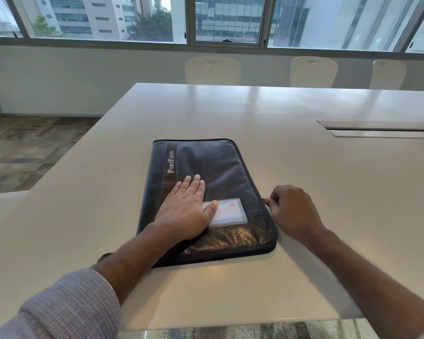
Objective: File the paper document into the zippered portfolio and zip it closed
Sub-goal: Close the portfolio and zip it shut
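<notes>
From the head view, a dark leather-look portfolio [213, 182] lies flat on the white table [304, 172], a little toward the near edge, its long side running away from the person and its cover facing up. A brown strip printed "PortFolio" [171, 162] runs along the left part of the cover, and a clear card window [227, 212] with a pale card inside sits on the near right part. The left hand [185, 209] lies palm down on the cover, fingers straight and close together, the thumb stretched out onto the edge of the card window. The right hand [293, 211] rests on the table right against the portfolio's right edge, its fingers curled and the fingertips pinching something small at that edge, seemingly the zipper pull, though it is too small to make out for sure. No paper shows outside the portfolio. A grey knit sleeve [66, 307] covers the left forearm. Farther right on the table is a long cable slot [380, 129], three white chairs [213, 70] stand behind the far edge, and windows [228, 19] look out on buildings
</notes>
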### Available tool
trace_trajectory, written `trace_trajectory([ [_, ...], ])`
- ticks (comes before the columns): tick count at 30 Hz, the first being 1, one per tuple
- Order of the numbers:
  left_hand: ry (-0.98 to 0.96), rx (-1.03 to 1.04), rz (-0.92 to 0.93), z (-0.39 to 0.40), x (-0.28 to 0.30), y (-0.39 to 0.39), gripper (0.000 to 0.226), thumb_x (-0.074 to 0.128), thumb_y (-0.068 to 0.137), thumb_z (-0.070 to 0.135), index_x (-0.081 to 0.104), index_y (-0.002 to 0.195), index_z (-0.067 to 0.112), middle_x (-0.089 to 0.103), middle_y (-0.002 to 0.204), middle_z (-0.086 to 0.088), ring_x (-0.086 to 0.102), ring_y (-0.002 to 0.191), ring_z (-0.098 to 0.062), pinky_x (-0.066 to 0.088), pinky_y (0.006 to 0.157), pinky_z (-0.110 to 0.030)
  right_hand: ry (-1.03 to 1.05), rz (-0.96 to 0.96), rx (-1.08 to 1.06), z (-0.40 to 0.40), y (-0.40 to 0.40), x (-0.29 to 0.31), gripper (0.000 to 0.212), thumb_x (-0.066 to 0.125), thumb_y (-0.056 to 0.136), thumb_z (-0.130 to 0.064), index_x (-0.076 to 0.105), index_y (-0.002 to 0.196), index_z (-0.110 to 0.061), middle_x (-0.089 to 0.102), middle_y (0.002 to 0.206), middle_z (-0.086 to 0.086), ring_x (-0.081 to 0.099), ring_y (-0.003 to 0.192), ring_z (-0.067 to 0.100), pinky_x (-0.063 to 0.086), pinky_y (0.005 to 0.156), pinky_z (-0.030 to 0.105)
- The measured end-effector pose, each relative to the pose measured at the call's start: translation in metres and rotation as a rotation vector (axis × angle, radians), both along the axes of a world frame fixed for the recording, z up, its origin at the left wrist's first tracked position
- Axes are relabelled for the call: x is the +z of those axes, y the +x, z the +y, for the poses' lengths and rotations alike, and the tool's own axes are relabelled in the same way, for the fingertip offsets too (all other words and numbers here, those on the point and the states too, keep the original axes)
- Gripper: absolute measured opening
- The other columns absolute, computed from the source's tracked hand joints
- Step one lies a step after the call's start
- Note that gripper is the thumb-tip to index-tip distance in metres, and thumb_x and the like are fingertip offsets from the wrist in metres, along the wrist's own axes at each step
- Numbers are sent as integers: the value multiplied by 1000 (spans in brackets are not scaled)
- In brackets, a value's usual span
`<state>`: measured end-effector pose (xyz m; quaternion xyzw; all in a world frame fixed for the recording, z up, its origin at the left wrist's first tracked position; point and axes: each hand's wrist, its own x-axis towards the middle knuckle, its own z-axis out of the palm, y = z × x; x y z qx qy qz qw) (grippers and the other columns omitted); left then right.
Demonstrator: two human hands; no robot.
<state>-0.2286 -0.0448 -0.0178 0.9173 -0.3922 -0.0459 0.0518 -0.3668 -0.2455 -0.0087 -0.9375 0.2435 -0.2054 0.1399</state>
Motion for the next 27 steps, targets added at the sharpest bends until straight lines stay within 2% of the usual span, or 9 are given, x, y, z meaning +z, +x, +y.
trace_trajectory([
  [8,-1,-9,-8,0,0,1,74,13,99,59,0,157,16,-9,166,0,-12,152,-14,-6,123,-33,26,17,38,-11,27,2,16,63,87,-21,69,77,-10,71,83,8,56,71,23,38,65,27],
  [16,13,-7,-2,0,2,-1,73,14,99,58,-1,157,17,-9,166,1,-12,152,-13,-6,123,-33,-21,0,69,-23,42,1,15,64,87,-20,69,80,-8,70,84,9,51,67,21,37,64,27],
  [21,35,-12,1,0,2,0,73,13,99,59,-2,157,18,-9,166,1,-12,151,-12,-4,124,-34,-33,-11,82,-31,54,1,17,63,88,-21,69,79,-8,70,85,11,60,74,29,38,64,28],
  [27,34,-19,-3,1,2,0,73,15,99,59,0,157,18,-9,166,3,-12,151,-11,-5,123,-32,-42,-10,109,-37,66,3,20,63,89,-23,69,83,-6,71,89,14,63,80,33,36,65,28],
])
